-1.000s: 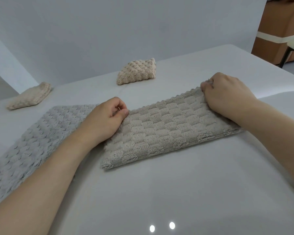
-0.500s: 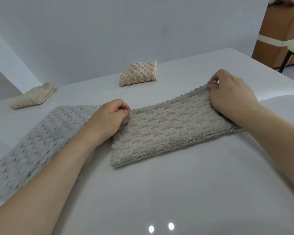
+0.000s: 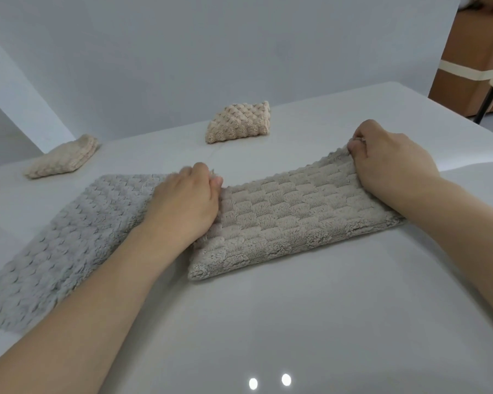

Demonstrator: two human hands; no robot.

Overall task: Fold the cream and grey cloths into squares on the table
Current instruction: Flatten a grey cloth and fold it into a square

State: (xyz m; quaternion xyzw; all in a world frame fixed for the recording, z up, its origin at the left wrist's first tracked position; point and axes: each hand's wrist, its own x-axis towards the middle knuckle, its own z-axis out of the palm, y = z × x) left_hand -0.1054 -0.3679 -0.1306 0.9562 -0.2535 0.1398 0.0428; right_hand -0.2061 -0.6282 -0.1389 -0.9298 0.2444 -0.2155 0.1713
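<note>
**Two squares done, one cloth half-folded, one still flat**

The white table (image 3: 296,322) carries four cloths. Largest, the grey cloth (image 3: 69,237) lies unfolded along the left edge, untouched. At the table's middle, a cream cloth (image 3: 291,217) sits folded once into a long strip; the left hand (image 3: 185,200) pinches its far-left corner and the right hand (image 3: 393,163) pinches its far-right corner. Toward the back edge, two small folded cloths (image 3: 238,122) look finished. Judging by this, roughly half remains.
</note>
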